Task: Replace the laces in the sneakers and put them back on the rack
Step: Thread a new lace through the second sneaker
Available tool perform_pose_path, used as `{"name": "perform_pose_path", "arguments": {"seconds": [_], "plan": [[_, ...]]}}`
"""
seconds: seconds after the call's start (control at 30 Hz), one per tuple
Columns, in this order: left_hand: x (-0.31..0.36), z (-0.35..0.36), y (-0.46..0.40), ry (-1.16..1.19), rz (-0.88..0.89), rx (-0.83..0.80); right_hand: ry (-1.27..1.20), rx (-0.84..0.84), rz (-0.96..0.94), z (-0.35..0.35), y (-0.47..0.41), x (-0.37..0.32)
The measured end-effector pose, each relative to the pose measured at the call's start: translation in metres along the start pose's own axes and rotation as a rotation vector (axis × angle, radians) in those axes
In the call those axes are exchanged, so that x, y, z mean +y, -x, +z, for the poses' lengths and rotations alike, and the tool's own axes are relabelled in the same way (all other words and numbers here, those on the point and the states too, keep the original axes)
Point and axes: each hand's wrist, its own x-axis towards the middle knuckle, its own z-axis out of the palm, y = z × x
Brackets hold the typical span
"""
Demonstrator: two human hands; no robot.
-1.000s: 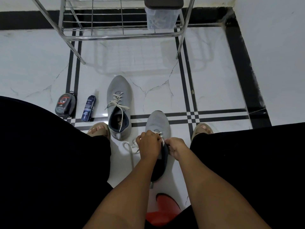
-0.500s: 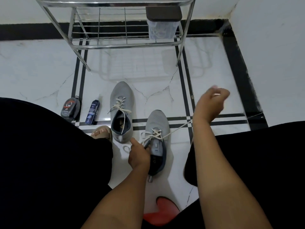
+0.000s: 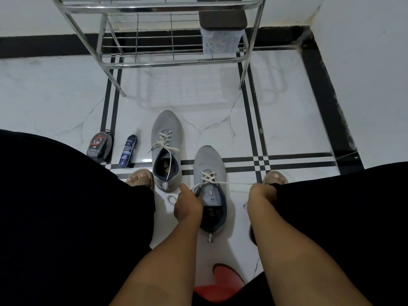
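Near sneaker: grey knit, dark collar, on floor between the feet.
Lace: off-white, crisscrossed, pulled taut rightward.
Left hand: pinches lace end at collar.
Right hand: clenched on lace.
Far sneaker: grey, laced.

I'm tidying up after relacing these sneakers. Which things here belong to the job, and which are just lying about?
Job: near sneaker, its lace held by left hand and right hand; far sneaker; rack.

Lying about: round tin, spray can, clear box, red stool.

Laced sneaker left of held sneaker.
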Motion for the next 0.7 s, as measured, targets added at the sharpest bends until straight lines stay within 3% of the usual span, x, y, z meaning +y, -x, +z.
{"name": "perform_pose_path", "arguments": {"seconds": [0.07, 0.13, 0.23, 0.33, 0.5, 0.6, 0.7], "plan": [[0.000, 0.005, 0.001, -0.062, 0.115, 0.016, 0.247, -0.039, -0.099, 0.001, -0.002, 0.007], [0.002, 0.006, 0.002, -0.048, 0.175, 0.036, 0.569, -0.042, -0.475, 0.009, 0.004, 0.016], [0.003, 0.006, -0.006, -0.024, 0.174, 0.035, 0.754, -0.323, -0.801, 0.026, 0.022, 0.015], [0.004, 0.004, -0.014, -0.017, 0.147, -0.009, 0.857, -0.465, -0.776, 0.034, 0.022, 0.016], [0.005, 0.000, -0.017, -0.060, 0.036, -0.002, 0.851, -0.366, -0.621, 0.029, 0.020, 0.015], [0.006, -0.001, -0.019, -0.051, 0.007, 0.002, 0.827, -0.414, -0.552, 0.029, 0.014, 0.017], [0.009, -0.002, -0.016, -0.004, -0.003, 0.040, 0.666, -0.358, -0.471, 0.028, 0.018, 0.016]]}}
